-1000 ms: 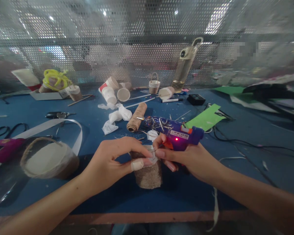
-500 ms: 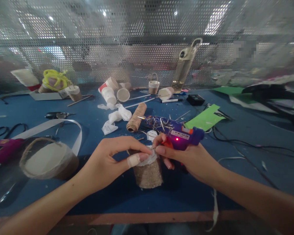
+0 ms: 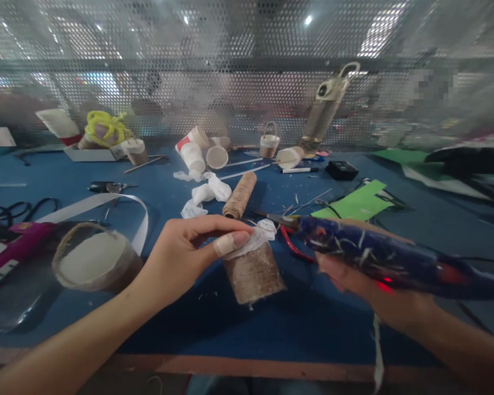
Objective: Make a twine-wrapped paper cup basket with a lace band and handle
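Note:
My left hand point(image 3: 206, 244), with a bandage on its thumb, pinches the white lace-like trim at the top of a small twine-wrapped cup point(image 3: 255, 274). The cup is tilted, and my fingertips hide part of its rim. In my right hand point(image 3: 362, 288) is a dark blue glue gun point(image 3: 370, 252), with a red light glowing on it. Its metal nozzle points left, near the right side of the cup's rim. Motion blurs the gun and that hand. Beyond the cup lies a roll of brown twine point(image 3: 239, 196).
A larger twine-wrapped basket point(image 3: 96, 260) and a magenta power strip point(image 3: 16, 255) lie at left. Further back are crumpled white fabric point(image 3: 208, 192), paper cups point(image 3: 193, 153), a leaning water bottle point(image 3: 325, 112), a black box point(image 3: 341, 170) and green paper point(image 3: 354, 203).
My right hand has drawn away from the cup's rim to the right and swung the glue gun lower, towards me. My left hand keeps its pinch; the cup tilts more.

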Available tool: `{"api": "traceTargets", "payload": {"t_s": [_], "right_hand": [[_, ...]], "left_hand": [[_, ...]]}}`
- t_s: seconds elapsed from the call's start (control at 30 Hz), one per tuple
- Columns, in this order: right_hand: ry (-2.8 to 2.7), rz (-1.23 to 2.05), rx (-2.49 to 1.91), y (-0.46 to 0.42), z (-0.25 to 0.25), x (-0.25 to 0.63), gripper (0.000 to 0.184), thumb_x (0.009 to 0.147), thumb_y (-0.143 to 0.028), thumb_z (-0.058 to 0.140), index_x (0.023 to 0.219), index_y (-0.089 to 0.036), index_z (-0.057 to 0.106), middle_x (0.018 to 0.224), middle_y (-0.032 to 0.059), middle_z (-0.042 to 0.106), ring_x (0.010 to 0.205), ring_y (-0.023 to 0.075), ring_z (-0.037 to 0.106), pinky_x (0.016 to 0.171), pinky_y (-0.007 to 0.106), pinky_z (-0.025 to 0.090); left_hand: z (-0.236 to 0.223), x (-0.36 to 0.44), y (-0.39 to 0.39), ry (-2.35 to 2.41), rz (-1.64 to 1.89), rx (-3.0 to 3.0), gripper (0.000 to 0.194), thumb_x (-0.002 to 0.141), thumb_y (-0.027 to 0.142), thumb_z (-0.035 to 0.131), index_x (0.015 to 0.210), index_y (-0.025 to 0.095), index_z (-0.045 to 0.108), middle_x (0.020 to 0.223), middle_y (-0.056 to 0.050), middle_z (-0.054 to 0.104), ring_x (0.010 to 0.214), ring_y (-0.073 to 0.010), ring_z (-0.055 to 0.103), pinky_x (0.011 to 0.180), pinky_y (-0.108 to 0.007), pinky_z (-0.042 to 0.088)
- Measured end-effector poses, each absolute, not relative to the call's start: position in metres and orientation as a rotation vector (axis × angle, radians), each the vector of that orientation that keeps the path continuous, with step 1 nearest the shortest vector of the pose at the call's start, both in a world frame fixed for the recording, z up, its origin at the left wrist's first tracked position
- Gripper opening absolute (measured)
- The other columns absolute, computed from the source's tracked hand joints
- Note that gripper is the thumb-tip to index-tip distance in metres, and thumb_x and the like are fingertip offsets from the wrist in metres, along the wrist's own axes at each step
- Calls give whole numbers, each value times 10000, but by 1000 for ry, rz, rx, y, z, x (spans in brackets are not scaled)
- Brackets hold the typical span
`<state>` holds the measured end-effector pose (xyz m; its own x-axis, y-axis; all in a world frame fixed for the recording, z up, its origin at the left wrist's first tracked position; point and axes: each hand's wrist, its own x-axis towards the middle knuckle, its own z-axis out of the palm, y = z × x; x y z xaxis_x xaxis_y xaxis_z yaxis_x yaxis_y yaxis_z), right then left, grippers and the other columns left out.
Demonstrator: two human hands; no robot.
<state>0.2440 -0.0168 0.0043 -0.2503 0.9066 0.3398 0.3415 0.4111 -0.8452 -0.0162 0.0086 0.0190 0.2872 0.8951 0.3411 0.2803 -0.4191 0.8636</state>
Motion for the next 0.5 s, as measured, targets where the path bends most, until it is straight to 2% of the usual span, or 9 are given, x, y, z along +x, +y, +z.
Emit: {"api": "traceTargets", "payload": {"t_s": [0.1,0.2,0.33,0.5], "right_hand": [[-1950,623,-971,-18,11,242,208,856,-239,656,692,-262,530,652,-17,589,572,170,540,511,299,423],[-2111,566,-956,-16,16,241,227,832,-154,620,680,-242,477,648,-30,594,546,139,538,489,267,399],[-2150,520,-972,-14,15,242,172,836,-174,599,695,-232,519,617,-29,566,515,120,500,468,261,349],[-2085,538,-962,-13,10,241,148,828,-205,597,696,-226,535,602,-36,531,507,118,457,475,265,337]], "left_hand": [[22,-17,9,1065,1155,1830,88,854,281,746,876,233,817,889,17,825,848,-181,768,759,-202,615],[24,-19,8,1089,1190,1831,102,873,270,725,885,235,819,874,24,826,845,-177,769,751,-196,616],[24,-20,7,1123,1239,1878,99,871,262,726,886,233,819,870,28,825,836,-179,767,733,-198,615],[23,-23,4,1124,1276,2039,110,891,253,716,952,267,806,954,54,817,872,-135,751,808,-159,587]]}}
